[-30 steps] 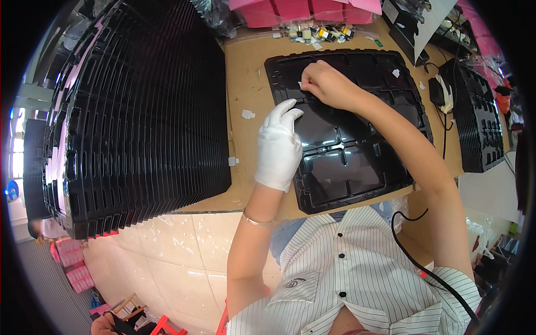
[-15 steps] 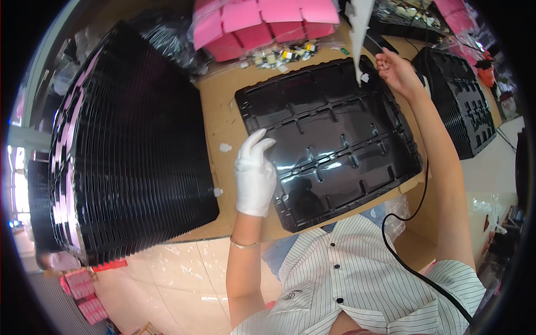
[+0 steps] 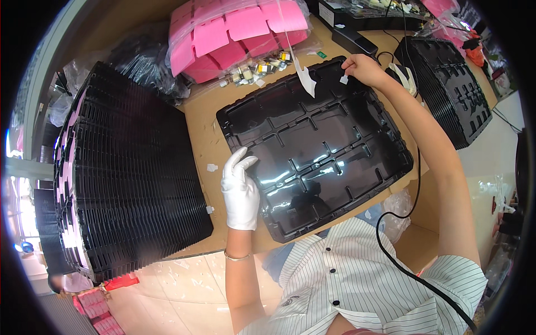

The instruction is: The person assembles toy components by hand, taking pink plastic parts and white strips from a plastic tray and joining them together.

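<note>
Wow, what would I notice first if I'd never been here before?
Probably the huge stack of black trays, looming on the left. Then the shiny black tray in the middle, with a white-gloved left hand at its left edge and a bare right hand by its far right corner. Behind it, at the top, bright pink pieces really pop!
</note>
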Action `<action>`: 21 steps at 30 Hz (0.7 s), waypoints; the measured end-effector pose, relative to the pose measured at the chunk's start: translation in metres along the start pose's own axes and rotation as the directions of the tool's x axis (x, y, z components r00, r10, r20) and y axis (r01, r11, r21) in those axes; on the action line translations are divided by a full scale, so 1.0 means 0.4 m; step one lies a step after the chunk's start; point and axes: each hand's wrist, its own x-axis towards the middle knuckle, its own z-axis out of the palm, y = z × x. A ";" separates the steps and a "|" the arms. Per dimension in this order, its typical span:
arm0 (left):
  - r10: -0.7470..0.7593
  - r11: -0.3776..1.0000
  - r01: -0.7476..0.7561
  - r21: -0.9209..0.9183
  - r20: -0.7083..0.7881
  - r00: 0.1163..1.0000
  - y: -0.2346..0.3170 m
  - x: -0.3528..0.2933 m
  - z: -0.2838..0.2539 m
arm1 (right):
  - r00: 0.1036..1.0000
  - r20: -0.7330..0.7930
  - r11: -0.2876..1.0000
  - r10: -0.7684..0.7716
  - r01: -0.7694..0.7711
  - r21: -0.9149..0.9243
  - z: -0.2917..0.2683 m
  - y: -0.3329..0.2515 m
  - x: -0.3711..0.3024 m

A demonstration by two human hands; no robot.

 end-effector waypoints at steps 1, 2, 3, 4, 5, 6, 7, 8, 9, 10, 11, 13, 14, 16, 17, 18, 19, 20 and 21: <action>0.001 1.000 -0.001 0.000 0.003 1.000 -0.001 0.000 0.000 | 1.000 -0.001 1.000 0.003 -0.003 0.001 -0.001 -0.008 -0.001; 0.000 1.000 0.000 0.001 -0.002 1.000 -0.001 -0.001 -0.001 | 1.000 0.013 0.999 0.016 -0.015 -0.049 -0.004 -0.025 -0.005; -0.001 1.000 0.001 0.002 -0.008 1.000 -0.002 -0.002 -0.001 | 0.999 0.026 0.995 0.029 -0.026 -0.099 -0.007 -0.041 -0.009; -0.001 1.000 0.001 0.002 -0.006 1.000 -0.003 -0.002 -0.002 | 0.999 0.026 0.995 0.031 -0.028 -0.098 -0.011 -0.060 -0.013; -0.009 1.000 0.009 0.000 -0.003 1.000 -0.004 -0.002 -0.001 | 0.996 0.089 0.982 0.026 -0.008 -0.190 -0.017 -0.077 -0.019; -0.018 1.000 0.018 -0.003 0.001 1.000 -0.005 -0.002 0.000 | 0.988 0.152 0.960 0.026 0.018 -0.278 -0.018 -0.085 -0.022; -0.019 1.000 0.019 -0.003 0.003 1.000 -0.006 -0.003 0.000 | 0.988 0.153 0.960 0.029 0.015 -0.278 -0.012 -0.081 -0.018; -0.019 1.000 0.019 -0.016 0.008 1.000 -0.004 -0.002 0.000 | 0.990 0.138 0.943 0.003 0.043 -0.329 -0.007 -0.076 -0.012; -0.020 0.999 0.020 -0.029 0.013 1.000 -0.002 0.000 0.001 | 0.992 0.126 0.922 -0.023 0.069 -0.380 -0.004 -0.071 -0.009; -0.018 0.999 0.019 -0.031 0.016 1.000 -0.002 0.000 0.003 | 0.992 0.124 0.922 -0.019 0.066 -0.381 -0.002 -0.066 -0.007; -0.016 0.999 0.016 -0.029 0.015 1.000 -0.003 0.000 0.003 | 0.995 0.103 0.908 -0.005 0.048 -0.416 0.003 -0.067 -0.005; -0.015 1.000 0.015 -0.027 0.017 1.000 -0.004 0.000 0.004 | 0.997 0.082 0.893 0.010 0.028 -0.449 0.013 -0.066 0.000; -0.013 1.000 0.013 -0.013 0.016 1.000 -0.001 0.002 0.001 | 0.997 0.074 0.869 -0.013 0.048 -0.493 0.018 -0.068 0.000; -0.012 1.000 0.012 0.001 0.020 1.000 0.000 -0.001 0.000 | 0.997 0.068 0.842 -0.033 0.064 -0.536 0.022 -0.066 -0.004; -0.014 1.000 0.014 -0.002 0.021 1.000 0.001 0.000 0.001 | 0.994 0.102 0.856 -0.022 0.072 -0.511 0.013 -0.071 -0.004; -0.016 1.000 0.016 -0.005 0.022 1.000 0.002 0.000 0.002 | 0.991 0.136 0.870 -0.012 0.078 -0.487 0.008 -0.074 -0.004; -0.014 1.000 0.014 -0.006 0.022 1.000 0.002 0.001 0.002 | 0.991 0.135 0.870 -0.012 0.077 -0.487 0.006 -0.074 -0.004; -0.004 1.000 0.003 0.014 0.020 1.000 -0.001 -0.001 -0.001 | 0.988 0.151 0.879 -0.031 0.099 -0.467 0.007 -0.074 -0.004; 0.007 0.999 -0.008 0.034 0.019 1.000 -0.002 -0.001 -0.002 | 0.985 0.167 0.887 -0.051 0.122 -0.446 0.008 -0.073 -0.004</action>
